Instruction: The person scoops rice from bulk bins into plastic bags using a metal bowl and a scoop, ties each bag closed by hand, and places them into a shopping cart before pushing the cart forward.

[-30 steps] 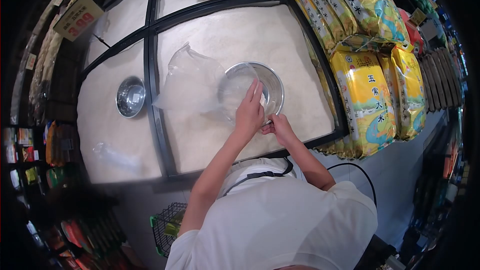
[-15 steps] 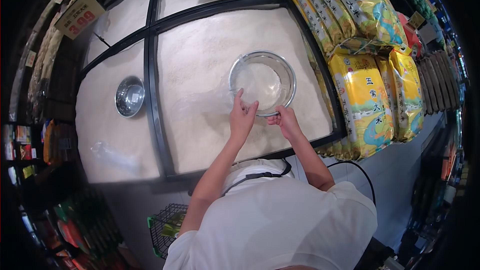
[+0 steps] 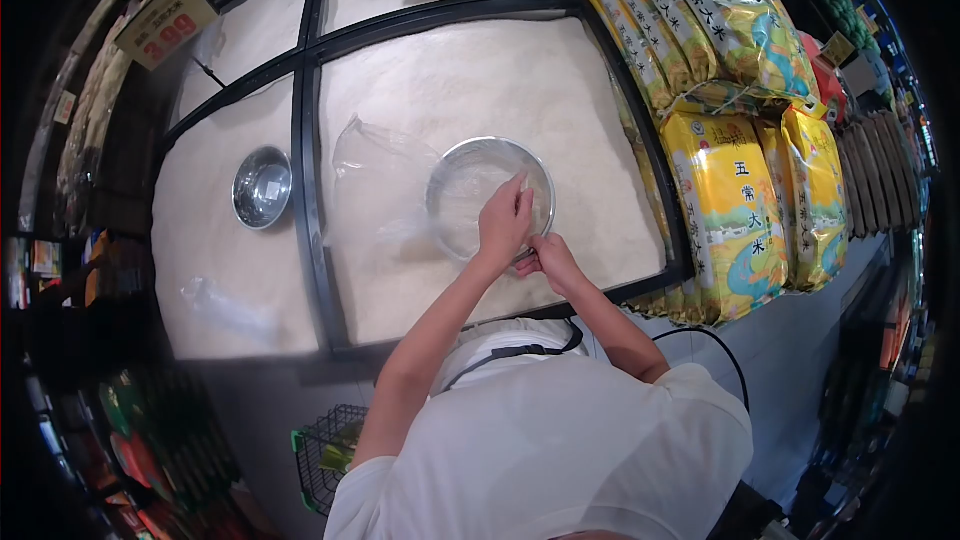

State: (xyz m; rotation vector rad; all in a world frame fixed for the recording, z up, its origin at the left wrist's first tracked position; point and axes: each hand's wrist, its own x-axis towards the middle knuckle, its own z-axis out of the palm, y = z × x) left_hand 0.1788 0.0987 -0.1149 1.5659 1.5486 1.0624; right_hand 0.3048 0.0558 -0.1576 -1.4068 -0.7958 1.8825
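Note:
A round metal bowl (image 3: 548, 172) is over the white rice (image 3: 400, 70) in the large middle bin. My right hand (image 3: 549, 262) is closed on the bowl's near rim. A thin clear plastic bag (image 3: 375, 165) spreads from the left over the bowl's opening. My left hand (image 3: 507, 218) is at the bowl's right inner side, fingers pressed together on the edge of the bag. The bag partly veils the bowl's contents.
A second metal bowl (image 3: 262, 188) lies on the rice in the left bin, with a clear bag (image 3: 225, 310) below it. Black dividers (image 3: 310, 190) separate the bins. Yellow rice bags (image 3: 735, 210) are stacked at the right. A wire basket (image 3: 318, 460) stands at lower left.
The bowl has moved left and slightly nearer since half a second ago. My left hand has moved up and right, its fingers now closed, and the bag is spread over the bowl.

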